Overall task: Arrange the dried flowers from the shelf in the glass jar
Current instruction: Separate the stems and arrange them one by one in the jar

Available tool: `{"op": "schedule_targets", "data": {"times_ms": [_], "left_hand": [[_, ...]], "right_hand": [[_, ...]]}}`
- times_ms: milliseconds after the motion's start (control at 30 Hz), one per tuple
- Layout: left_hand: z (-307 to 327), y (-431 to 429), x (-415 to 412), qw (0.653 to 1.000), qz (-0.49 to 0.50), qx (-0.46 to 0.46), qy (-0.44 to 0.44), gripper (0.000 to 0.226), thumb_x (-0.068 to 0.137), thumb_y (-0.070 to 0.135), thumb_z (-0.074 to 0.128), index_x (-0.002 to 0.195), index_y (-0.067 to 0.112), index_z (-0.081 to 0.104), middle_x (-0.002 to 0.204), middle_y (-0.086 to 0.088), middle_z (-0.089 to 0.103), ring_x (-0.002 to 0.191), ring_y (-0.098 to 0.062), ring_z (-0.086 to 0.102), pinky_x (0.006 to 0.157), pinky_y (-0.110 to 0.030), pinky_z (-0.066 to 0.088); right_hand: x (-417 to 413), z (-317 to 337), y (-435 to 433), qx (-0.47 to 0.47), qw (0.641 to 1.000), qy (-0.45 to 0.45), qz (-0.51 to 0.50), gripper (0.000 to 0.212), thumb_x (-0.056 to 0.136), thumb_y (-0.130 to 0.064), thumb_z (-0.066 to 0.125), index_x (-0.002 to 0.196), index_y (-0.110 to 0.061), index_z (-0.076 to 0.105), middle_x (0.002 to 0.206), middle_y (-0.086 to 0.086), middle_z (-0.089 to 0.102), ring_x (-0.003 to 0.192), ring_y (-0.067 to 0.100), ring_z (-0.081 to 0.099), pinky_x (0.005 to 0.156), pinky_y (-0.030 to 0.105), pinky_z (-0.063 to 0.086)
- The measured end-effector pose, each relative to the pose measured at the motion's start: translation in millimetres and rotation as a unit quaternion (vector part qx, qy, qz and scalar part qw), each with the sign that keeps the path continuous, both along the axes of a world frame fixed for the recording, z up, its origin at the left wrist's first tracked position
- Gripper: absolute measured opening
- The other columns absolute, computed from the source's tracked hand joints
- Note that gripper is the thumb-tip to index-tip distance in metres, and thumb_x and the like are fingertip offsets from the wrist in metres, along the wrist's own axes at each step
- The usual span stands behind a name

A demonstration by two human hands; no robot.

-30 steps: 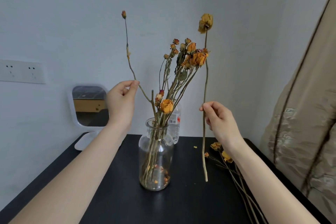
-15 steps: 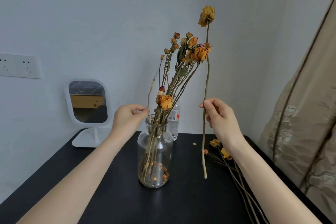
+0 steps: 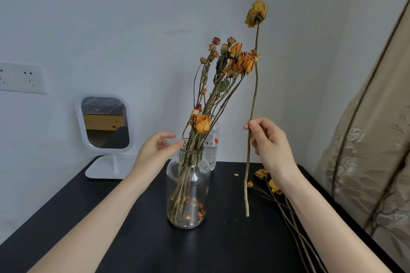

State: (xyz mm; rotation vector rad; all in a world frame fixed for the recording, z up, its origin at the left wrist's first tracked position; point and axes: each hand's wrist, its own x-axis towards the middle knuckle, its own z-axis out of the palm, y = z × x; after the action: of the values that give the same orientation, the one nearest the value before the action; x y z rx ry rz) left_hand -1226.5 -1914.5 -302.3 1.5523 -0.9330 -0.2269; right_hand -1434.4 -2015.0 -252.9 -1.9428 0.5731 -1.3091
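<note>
A clear glass jar (image 3: 188,186) stands mid-table on the black tabletop (image 3: 124,239), holding several dried orange and red flowers (image 3: 221,77) that lean to the right. My left hand (image 3: 155,150) hovers at the jar's rim with fingers apart, holding nothing. My right hand (image 3: 269,142) pinches a long single stem upright to the right of the jar; its yellow flower head (image 3: 256,13) stands above the bunch, and its cut end (image 3: 246,210) hangs just above the table.
More dried flowers (image 3: 273,186) lie on the table at the right, stems running toward me. A white standing mirror (image 3: 105,122) and a plastic bottle (image 3: 211,146) are behind the jar. A curtain (image 3: 366,150) hangs at the right; a wall socket (image 3: 22,77) at the left.
My left hand lowered a thin bud stem into the jar and let go of it, fingers now apart at the rim. My right hand kept the long stem nearly still.
</note>
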Motion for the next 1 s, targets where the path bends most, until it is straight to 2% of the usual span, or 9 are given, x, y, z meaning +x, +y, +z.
{"op": "schedule_targets", "data": {"times_ms": [100,200,300,500,600,700,767,900,1000], "left_hand": [[-10,3,1,0.996,-0.075,0.052,0.024,0.059,0.066,0.048,0.071,0.119,0.031,0.051,0.113,0.016,0.054,0.107,-0.003,0.050,0.089,-0.021,0.036],[-18,0,1,0.987,-0.128,0.089,0.027,0.054,0.076,0.031,0.073,0.123,0.034,0.047,0.125,0.016,0.049,0.119,-0.005,0.043,0.100,-0.027,0.030],[-23,-5,1,0.984,-0.148,0.093,0.035,0.054,0.076,0.028,0.074,0.124,0.035,0.049,0.126,0.015,0.053,0.121,-0.007,0.045,0.103,-0.030,0.032],[-28,-8,-10,0.993,-0.094,0.071,0.008,0.045,0.067,0.036,0.079,0.097,0.047,0.048,0.103,0.030,0.051,0.096,0.010,0.047,0.085,-0.019,0.035],[-28,-9,-22,0.996,-0.071,0.046,-0.007,0.051,0.061,0.040,0.081,0.099,0.044,0.047,0.105,0.024,0.053,0.099,0.005,0.048,0.074,-0.012,0.035],[-29,-11,-31,0.996,-0.044,0.065,-0.052,0.056,0.063,0.046,0.078,0.109,0.036,0.049,0.110,0.014,0.050,0.110,-0.008,0.043,0.089,-0.026,0.041],[-30,-13,-36,0.994,-0.028,0.077,-0.073,0.054,0.063,0.050,0.076,0.109,0.036,0.049,0.109,0.013,0.043,0.115,-0.011,0.036,0.095,-0.030,0.035],[-32,-16,-42,0.996,-0.054,0.067,-0.025,0.057,0.065,0.045,0.077,0.110,0.040,0.042,0.109,0.017,0.044,0.109,-0.005,0.040,0.088,-0.022,0.035],[-33,-15,-46,0.994,-0.087,0.052,0.034,0.059,0.068,0.042,0.076,0.112,0.042,0.037,0.100,0.028,0.046,0.091,0.003,0.046,0.071,-0.010,0.036]], "right_hand": [[1,4,1,-0.002,1.000,-0.012,-0.002,0.025,0.098,-0.021,0.039,0.079,-0.024,0.056,0.062,-0.008,0.045,0.058,0.006,0.041,0.048,0.006,0.037],[3,10,1,-0.005,1.000,-0.028,0.000,0.025,0.098,-0.022,0.039,0.080,-0.024,0.057,0.062,-0.008,0.045,0.058,0.005,0.041,0.048,0.006,0.037],[5,18,1,-0.010,0.999,-0.051,0.004,0.025,0.098,-0.022,0.039,0.080,-0.025,0.057,0.062,-0.008,0.045,0.056,0.004,0.042,0.048,0.007,0.036],[12,32,4,-0.031,0.994,-0.100,0.007,0.025,0.099,-0.020,0.038,0.081,-0.024,0.055,0.062,-0.007,0.045,0.054,0.002,0.042,0.052,0.011,0.034],[19,39,7,-0.044,0.993,-0.113,0.002,0.021,0.099,-0.020,0.037,0.084,-0.019,0.052,0.065,-0.005,0.046,0.059,0.005,0.041,0.057,0.018,0.034],[26,45,7,-0.056,0.991,-0.120,-0.017,0.019,0.099,-0.021,0.036,0.089,-0.015,0.050,0.068,-0.005,0.047,0.061,0.005,0.042,0.059,0.020,0.035],[29,50,7,-0.068,0.989,-0.125,-0.033,0.018,0.100,-0.020,0.036,0.088,-0.016,0.049,0.068,-0.004,0.047,0.062,0.007,0.043,0.059,0.022,0.037],[33,53,6,-0.114,0.985,-0.122,-0.051,0.018,0.100,-0.018,0.035,0.086,-0.015,0.046,0.067,-0.005,0.046,0.060,0.005,0.040,0.057,0.017,0.037],[36,46,9,-0.134,0.986,-0.091,-0.047,0.016,0.099,-0.016,0.036,0.087,-0.013,0.046,0.066,-0.006,0.046,0.059,0.004,0.041,0.056,0.012,0.037]]}}
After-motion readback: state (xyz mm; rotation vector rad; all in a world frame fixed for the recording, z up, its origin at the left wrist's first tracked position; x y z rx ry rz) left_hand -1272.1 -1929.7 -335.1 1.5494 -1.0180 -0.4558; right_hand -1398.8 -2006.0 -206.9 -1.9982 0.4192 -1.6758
